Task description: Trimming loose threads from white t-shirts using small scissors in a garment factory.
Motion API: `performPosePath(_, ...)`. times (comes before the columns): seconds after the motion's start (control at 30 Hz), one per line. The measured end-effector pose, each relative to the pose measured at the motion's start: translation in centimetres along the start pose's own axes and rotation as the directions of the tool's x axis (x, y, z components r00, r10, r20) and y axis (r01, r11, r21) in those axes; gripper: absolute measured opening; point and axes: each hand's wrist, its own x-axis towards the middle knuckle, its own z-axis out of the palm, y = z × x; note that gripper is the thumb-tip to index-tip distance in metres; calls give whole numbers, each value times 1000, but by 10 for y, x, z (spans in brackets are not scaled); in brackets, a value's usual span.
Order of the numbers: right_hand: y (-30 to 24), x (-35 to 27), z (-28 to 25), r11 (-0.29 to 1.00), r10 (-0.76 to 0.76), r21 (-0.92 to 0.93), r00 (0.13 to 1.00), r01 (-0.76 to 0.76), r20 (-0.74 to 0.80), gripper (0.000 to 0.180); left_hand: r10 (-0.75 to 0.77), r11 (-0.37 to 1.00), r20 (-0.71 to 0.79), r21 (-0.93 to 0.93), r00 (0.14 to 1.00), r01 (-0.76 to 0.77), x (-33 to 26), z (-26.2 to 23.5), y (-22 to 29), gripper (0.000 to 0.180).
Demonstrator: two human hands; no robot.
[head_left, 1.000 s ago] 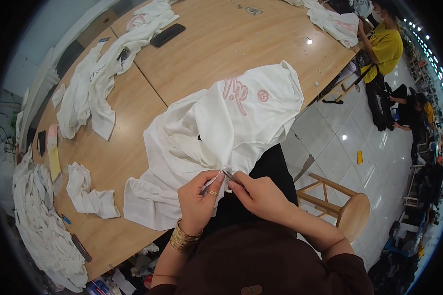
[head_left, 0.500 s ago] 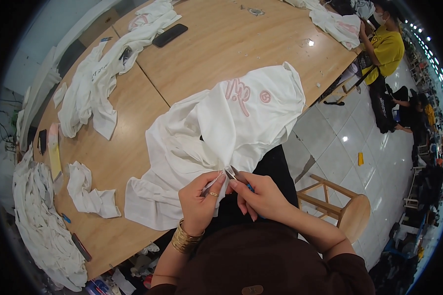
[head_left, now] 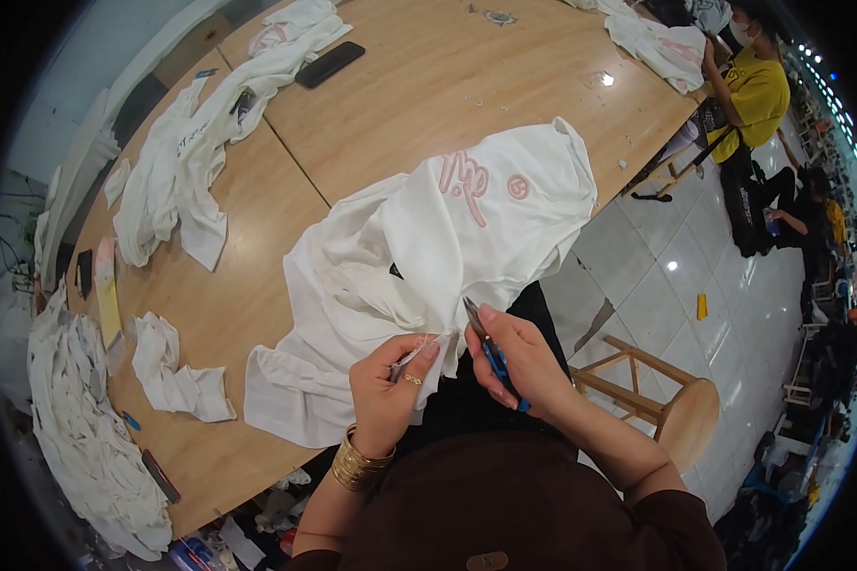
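A white garment (head_left: pixel 533 233) with pink raised lettering and a small round pink emblem lies over the table edge and onto my lap. My left hand (head_left: pixel 388 383), with a ring and gold bangles, pinches the garment's near edge, where loose threads show at the fingertips. In my right hand (head_left: pixel 528 366) is a pair of thread snips (head_left: pixel 494 356) with blue grips. Their metal tips point up and away, close above the white cloth. The right fingers wrap around the grips just beside the pinched edge.
A wooden table (head_left: pixel 409 86) bears a black phone (head_left: pixel 330 65), more white garments (head_left: pixel 176 171), a small white cloth piece (head_left: pixel 176 376) and a large heap of white cloth (head_left: pixel 90 428). A wooden stool (head_left: pixel 690 419) stands at right. A person in yellow (head_left: pixel 760 95) sits at the far right.
My right hand and the snips have drawn back from the pinched edge, to the right and slightly up, so blades and blue grips now show. My left hand keeps its pinch.
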Motion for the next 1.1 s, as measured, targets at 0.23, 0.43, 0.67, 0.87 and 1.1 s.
performPosePath(0.23,-7,-17,5,973,103,-218,990,-80,96,45,-10,999,-10,40,1000,10,1,1,2,15)
performPosePath(0.43,-5,-17,4,956,105,-278,994,-89,42,44,98,990,-13,99,995,-96,1,4,4,13)
performPosePath(0.67,-7,-14,5,946,43,-322,999,-36,17,40,176,944,52,275,983,-184,1,1,5,14)
performPosePath(0.87,-6,-11,6,967,11,-256,1000,-13,-10,37,80,990,33,110,996,-83,-1,4,2,14)
performPosePath(1.1,-6,-20,6,954,24,-301,999,-13,33,39,8,1000,10,24,1000,-8,-1,1,2,16)
